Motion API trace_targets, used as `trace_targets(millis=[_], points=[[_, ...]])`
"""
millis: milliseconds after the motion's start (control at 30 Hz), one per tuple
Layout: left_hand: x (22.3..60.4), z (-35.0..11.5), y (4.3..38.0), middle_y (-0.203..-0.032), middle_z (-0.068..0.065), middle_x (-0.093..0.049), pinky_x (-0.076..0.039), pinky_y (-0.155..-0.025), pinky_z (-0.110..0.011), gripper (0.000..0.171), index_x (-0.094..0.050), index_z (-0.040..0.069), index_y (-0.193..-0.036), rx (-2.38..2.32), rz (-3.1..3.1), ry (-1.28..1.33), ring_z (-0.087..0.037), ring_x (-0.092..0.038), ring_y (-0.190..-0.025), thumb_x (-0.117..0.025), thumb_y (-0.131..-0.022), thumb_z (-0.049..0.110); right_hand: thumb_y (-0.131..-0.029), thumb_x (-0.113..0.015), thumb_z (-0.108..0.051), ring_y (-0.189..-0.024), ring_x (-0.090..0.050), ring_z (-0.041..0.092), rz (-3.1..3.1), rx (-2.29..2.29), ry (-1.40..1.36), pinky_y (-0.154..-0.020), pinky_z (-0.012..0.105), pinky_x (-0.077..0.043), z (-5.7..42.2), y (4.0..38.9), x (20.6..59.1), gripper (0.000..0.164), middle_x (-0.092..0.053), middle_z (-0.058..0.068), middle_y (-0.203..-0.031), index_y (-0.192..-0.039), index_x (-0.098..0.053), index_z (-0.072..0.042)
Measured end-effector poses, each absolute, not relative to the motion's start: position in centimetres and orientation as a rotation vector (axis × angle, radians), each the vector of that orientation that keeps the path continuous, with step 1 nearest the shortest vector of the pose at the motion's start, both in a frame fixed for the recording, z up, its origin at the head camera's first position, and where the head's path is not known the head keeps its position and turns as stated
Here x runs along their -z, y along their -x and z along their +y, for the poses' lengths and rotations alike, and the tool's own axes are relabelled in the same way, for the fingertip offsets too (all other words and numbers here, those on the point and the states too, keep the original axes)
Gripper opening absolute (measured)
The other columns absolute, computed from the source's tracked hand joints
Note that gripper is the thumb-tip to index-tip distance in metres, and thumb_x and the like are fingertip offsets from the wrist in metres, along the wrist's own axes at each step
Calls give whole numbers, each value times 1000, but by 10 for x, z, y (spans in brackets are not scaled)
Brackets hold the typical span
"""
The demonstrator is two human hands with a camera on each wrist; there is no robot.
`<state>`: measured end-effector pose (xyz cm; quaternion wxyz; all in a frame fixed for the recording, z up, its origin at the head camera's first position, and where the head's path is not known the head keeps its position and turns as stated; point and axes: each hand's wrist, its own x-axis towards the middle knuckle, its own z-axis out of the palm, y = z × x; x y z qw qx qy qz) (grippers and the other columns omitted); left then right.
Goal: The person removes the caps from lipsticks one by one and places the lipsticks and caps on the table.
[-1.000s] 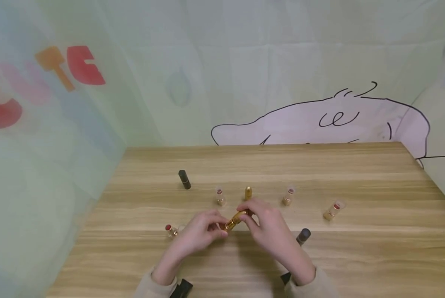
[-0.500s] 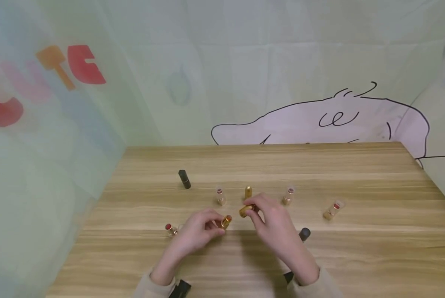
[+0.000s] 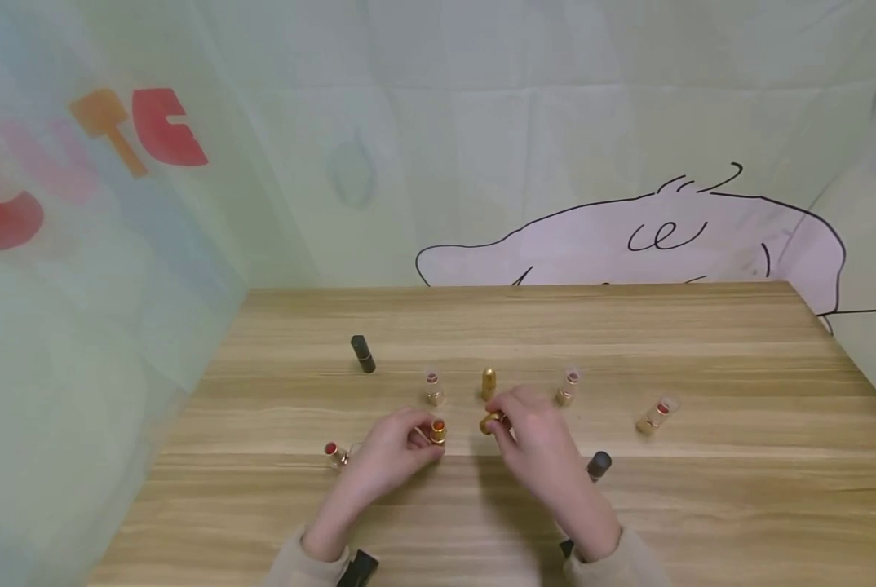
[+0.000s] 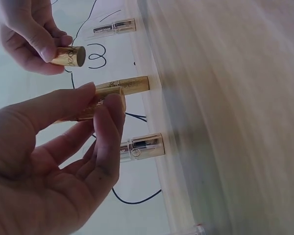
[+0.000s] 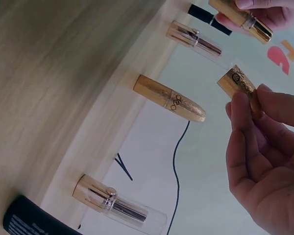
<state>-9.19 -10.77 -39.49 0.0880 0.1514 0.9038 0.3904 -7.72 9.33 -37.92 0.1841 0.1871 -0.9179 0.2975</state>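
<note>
Table's back edge lies beyond left hand gripping lipstick, right hand pinching cap.

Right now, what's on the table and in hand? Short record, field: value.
left hand: holds uncapped gold lipstick, orange-red tip showing
right hand: holds gold cap
cap fit: off, apart from the lipstick
back group, left to right: black lipstick tube, clear-capped lipstick, gold bullet-shaped lipstick, second clear-capped lipstick
far right: third clear-capped lipstick
left of left hand: red lipstick, partly hidden
right of right hand: second black tube, partly hidden
surface: wood-grain table
</note>
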Motion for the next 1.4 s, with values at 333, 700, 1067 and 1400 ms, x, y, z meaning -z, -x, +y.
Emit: trace_targets(millis=[333,700,1067,1400], points=[[398,-100,96,-85,-2,-62,-48,-63,-18,16,-64,8,-86,-1071,2743,-517,-11,-59,-74,-75,-75,5,-72,-79,-5,-64,-56,8,-2667,-792,-634,-60,20,-47,86,78,391,16,-65,0,-77,-84,-68,-5],[400,-97,98,-83,-5,-62,-48,-63,-18,18,-64,5,-85,-1025,2745,-546,-14,-59,-73,-76,-73,1,-74,-75,-4,-61,-53,9,-2763,-652,-693,-62,25,-45,81,79,400,12,-61,-3,-75,-83,-68,-8],[403,-96,100,-82,-4,-62,-47,-61,-18,17,-64,4,-85,-1003,2736,-540,-13,-58,-72,-76,-73,1,-75,-73,-3,-63,-55,11,-2767,-614,-735,-63,25,-44,77,78,405,11,-62,-2,-76,-82,-67,-7],[406,-96,102,-80,-4,-60,-45,-61,-19,16,-63,6,-82,-972,2727,-539,-13,-56,-71,-75,-73,1,-77,-72,-3,-60,-52,10,-2783,-598,-777,-60,24,-42,77,78,404,9,-60,-1,-74,-83,-67,-6]])
